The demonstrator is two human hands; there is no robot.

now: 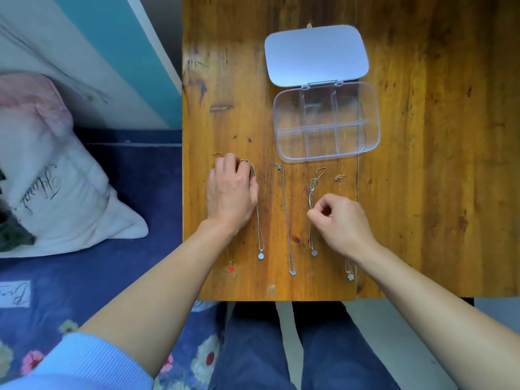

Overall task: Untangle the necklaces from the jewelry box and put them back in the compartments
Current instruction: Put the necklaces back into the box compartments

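Note:
A clear plastic jewelry box (371, 130) lies open on the wooden table, its compartments bare, its white lid (315, 54) flat behind it. Several necklaces lie in separate straight lines in front of it. My left hand (230, 192) rests palm down over the top of the leftmost chain with the red heart pendant (231, 268), fingertips at the clasp end of the neighbouring necklace with a round white pendant (261, 256). A thin butterfly-pendant chain (285, 209) lies in the middle. My right hand (340, 220) pinches the chain of the necklace with a pale round pendant (314, 253). The rightmost flower-pendant necklace (350, 275) passes under my right wrist.
The wooden table (436, 164) ends at a front edge just above my knees (281, 347). To the left lie a bed with a blue floral sheet (84, 291) and a white pillow (56, 198). A teal and white wall panel (112, 38) stands behind.

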